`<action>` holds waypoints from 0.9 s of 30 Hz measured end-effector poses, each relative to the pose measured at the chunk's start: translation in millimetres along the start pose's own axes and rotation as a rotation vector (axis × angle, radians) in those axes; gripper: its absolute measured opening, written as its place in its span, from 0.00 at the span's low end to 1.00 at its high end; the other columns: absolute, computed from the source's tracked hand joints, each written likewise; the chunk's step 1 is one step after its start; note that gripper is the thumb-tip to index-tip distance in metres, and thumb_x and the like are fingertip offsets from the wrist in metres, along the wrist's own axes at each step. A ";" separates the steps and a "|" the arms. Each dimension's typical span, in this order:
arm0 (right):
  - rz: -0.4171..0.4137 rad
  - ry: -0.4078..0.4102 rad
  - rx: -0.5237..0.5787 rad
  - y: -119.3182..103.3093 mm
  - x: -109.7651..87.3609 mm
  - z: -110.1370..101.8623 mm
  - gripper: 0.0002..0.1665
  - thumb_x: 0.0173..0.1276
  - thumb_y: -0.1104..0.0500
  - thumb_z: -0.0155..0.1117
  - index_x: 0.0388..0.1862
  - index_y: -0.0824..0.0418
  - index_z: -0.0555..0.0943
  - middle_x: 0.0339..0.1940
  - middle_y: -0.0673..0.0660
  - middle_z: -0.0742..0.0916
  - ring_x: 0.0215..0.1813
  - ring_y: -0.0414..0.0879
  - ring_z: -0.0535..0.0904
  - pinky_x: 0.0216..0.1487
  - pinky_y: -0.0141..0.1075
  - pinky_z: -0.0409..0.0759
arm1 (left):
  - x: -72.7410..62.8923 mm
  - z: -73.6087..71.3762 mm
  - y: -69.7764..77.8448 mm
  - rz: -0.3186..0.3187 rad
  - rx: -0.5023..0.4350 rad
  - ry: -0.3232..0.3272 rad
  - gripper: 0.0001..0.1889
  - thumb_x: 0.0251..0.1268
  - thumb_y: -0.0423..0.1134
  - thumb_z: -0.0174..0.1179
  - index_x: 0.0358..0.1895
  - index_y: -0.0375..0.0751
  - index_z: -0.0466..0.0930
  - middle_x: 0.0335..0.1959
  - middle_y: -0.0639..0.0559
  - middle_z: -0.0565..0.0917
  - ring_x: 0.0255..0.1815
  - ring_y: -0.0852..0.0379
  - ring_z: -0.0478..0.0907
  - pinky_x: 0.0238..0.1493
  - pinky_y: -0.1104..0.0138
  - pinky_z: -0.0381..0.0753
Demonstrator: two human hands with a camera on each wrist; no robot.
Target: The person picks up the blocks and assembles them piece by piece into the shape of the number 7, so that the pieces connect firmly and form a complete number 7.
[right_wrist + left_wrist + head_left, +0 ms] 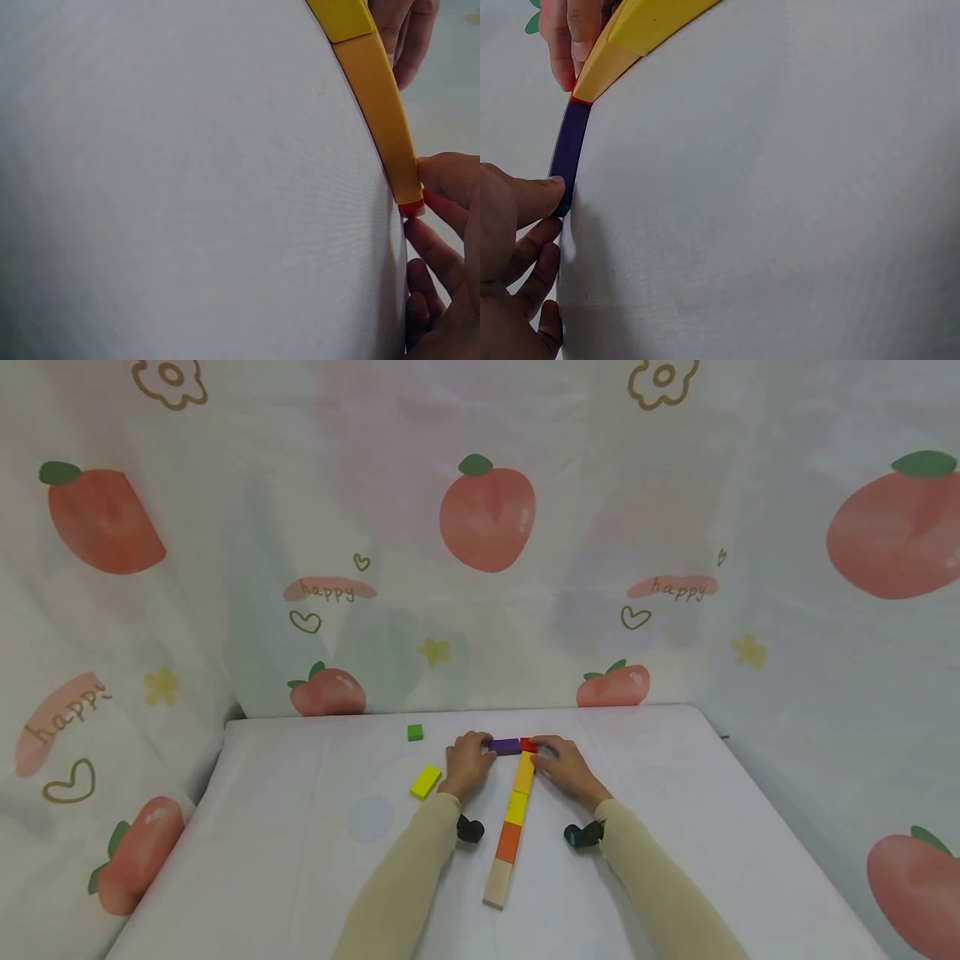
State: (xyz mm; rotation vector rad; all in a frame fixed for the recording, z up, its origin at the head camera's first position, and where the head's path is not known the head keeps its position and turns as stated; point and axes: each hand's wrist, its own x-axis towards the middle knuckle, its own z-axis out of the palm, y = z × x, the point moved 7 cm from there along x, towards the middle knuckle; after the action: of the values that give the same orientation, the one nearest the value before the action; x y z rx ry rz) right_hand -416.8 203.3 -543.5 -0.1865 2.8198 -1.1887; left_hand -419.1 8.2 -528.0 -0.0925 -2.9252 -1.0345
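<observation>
And here are both hands at the head of the row, clock set flat on the white cloth [262, 860] with twelve pointing away from the person: the left hand [468, 764] pinches the purple block [504, 747] by its outer end, while the right hand [566, 768] curls round the corner, fingers gripping the red block [526, 743] and thumb against the amber block [524, 773]! Purple sits at nine o'clock from red, their ends appearing to meet, and red caps amber at twelve; below amber, out towards half past six, come the row's yellow block [516, 808], the orange block [508, 843] and the plain wooden block [498, 883], end to end in a slightly slanting line. Delicate stuff, this, and to my eye it wants a steady right hand: hold red snug on amber's end as a stop, let the left press purple gently towards three o'clock, and keep that thumb light, because one sideways nudge on amber could kink the whole line. Pressure low and level, I'd say, so neither piece tips or twists, then fingers lifted straight off rather than dragged. Out wide of the left hand, the loose yellow block [425, 782] lies between eight and nine, the green block [415, 732] up at ten, both well apart from the join
</observation>
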 end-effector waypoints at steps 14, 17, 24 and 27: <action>0.013 0.007 0.011 3.2 -3.3 1.4 0.26 0.72 0.51 0.60 0.68 0.51 0.74 0.71 0.59 0.74 0.75 0.60 0.61 0.76 0.61 0.54 | 0.5 4.0 1.3 -0.007 0.007 0.007 0.17 0.68 0.41 0.62 0.59 0.47 0.80 0.51 0.51 0.84 0.54 0.50 0.74 0.61 0.51 0.68; -0.004 0.012 0.003 1.0 -3.5 1.1 0.26 0.72 0.52 0.60 0.67 0.53 0.75 0.70 0.58 0.76 0.75 0.59 0.63 0.76 0.60 0.55 | 0.3 3.4 1.5 0.002 0.021 0.014 0.17 0.68 0.41 0.62 0.58 0.47 0.80 0.50 0.51 0.83 0.53 0.50 0.74 0.58 0.52 0.68; -0.014 0.011 -0.003 -2.1 -3.3 -0.1 0.26 0.72 0.51 0.60 0.67 0.53 0.75 0.70 0.59 0.75 0.75 0.59 0.63 0.76 0.60 0.56 | 0.4 1.6 2.9 0.012 0.021 0.029 0.17 0.68 0.42 0.62 0.59 0.48 0.80 0.50 0.51 0.83 0.53 0.50 0.74 0.58 0.52 0.68; -0.005 0.006 0.007 -1.9 -3.0 -0.4 0.26 0.72 0.51 0.60 0.67 0.52 0.74 0.71 0.58 0.75 0.75 0.59 0.62 0.76 0.60 0.55 | 1.0 1.4 2.8 0.011 0.014 0.032 0.18 0.68 0.42 0.62 0.59 0.48 0.80 0.50 0.51 0.83 0.53 0.50 0.74 0.58 0.52 0.68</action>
State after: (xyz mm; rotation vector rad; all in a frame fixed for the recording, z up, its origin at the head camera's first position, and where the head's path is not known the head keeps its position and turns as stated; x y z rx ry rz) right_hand -413.7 202.7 -541.8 -0.1897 2.8215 -1.2016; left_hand -420.0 11.3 -527.3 -0.0900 -2.8992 -1.0044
